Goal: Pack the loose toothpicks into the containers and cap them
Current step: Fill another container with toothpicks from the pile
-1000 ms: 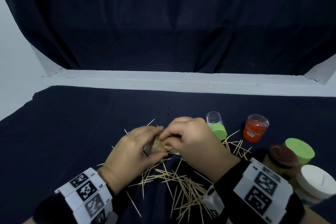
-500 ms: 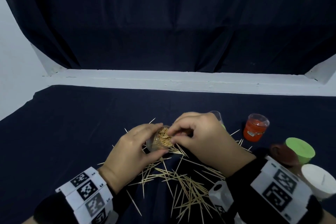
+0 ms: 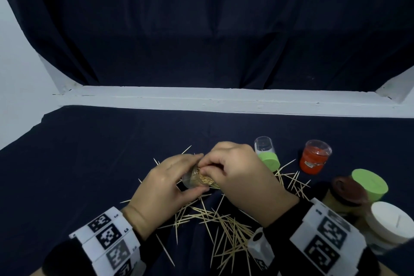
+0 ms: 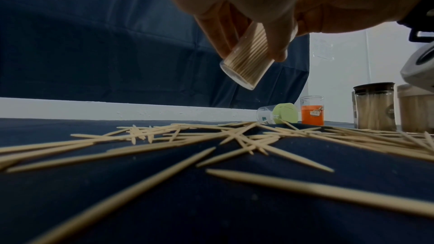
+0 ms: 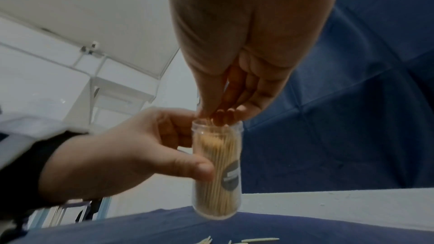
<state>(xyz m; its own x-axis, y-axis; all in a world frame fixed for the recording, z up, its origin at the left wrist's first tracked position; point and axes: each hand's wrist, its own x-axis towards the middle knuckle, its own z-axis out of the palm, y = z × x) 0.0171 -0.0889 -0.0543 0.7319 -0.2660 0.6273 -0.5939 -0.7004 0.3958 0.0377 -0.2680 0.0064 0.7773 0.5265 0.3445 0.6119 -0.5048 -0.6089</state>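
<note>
Left hand: grips a small clear plastic cylinder container packed with toothpicks, thumb across its front and fingers curled behind, lifting it off the cloth with its mouth tipped toward the other hand.
Right hand: fingertips bunched together at the container's open mouth, touching the toothpick ends; whether they pinch any toothpick I cannot tell.
Held container: uncapped, nearly full, a dark round label on its side; seen from the left wrist its base hangs clear above the table.
Loose toothpicks: scattered in a criss-cross heap on the dark blue cloth under and in front of both hands, with more spread to the right.
Tipped container: a clear tube with a light green cap, lying on its side just beyond the right hand, among the right-hand toothpicks.
Orange jar: a clear cup with orange inside, upright, right of the tipped tube.
Standing containers: at the right edge, close together, one with a dark brown lid, one with a green lid, one with a white lid.
Wrists: both wear white bands printed with black square markers.
Backdrop: dark blue drape behind a white ledge.
</note>
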